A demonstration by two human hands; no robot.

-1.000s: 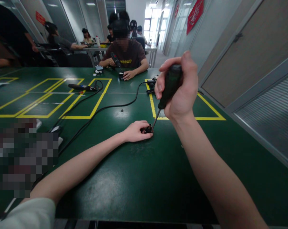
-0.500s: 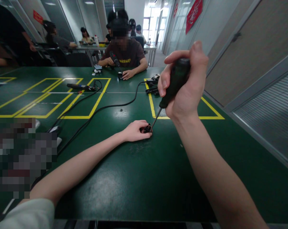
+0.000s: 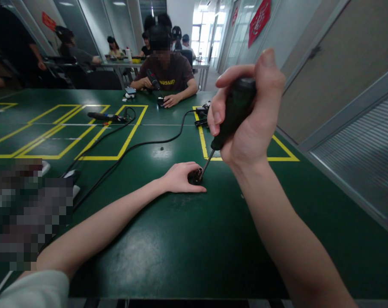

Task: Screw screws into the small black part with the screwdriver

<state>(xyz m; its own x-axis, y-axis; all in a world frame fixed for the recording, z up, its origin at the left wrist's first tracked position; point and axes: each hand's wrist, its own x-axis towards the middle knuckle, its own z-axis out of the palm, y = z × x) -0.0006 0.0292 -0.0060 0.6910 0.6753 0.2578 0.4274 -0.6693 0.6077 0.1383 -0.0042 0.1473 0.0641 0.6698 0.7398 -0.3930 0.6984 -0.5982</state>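
Note:
My right hand (image 3: 250, 107) is wrapped round the dark handle of a screwdriver (image 3: 235, 112), its thumb raised near the handle's end. The thin metal shaft slants down and left, with its tip at a small black part (image 3: 195, 176) on the green table. My left hand (image 3: 183, 177) lies on the tabletop, curled round this part between fingers and thumb. The thumb stretches along its near side. A small metallic piece shows on top of the part; its details are too small to tell.
Yellow tape (image 3: 129, 132) marks boxes on the green table (image 3: 168, 239). A corded dark tool (image 3: 107, 116) lies at left; its black cable (image 3: 152, 142) crosses the table. Across sits a person (image 3: 168, 79) holding a power tool (image 3: 153, 79). Black items (image 3: 201, 115) lie behind my right hand.
My left thumb has straightened and moved a little toward me, showing more of the black part. The screwdriver has shifted slightly, its tip staying at the part.

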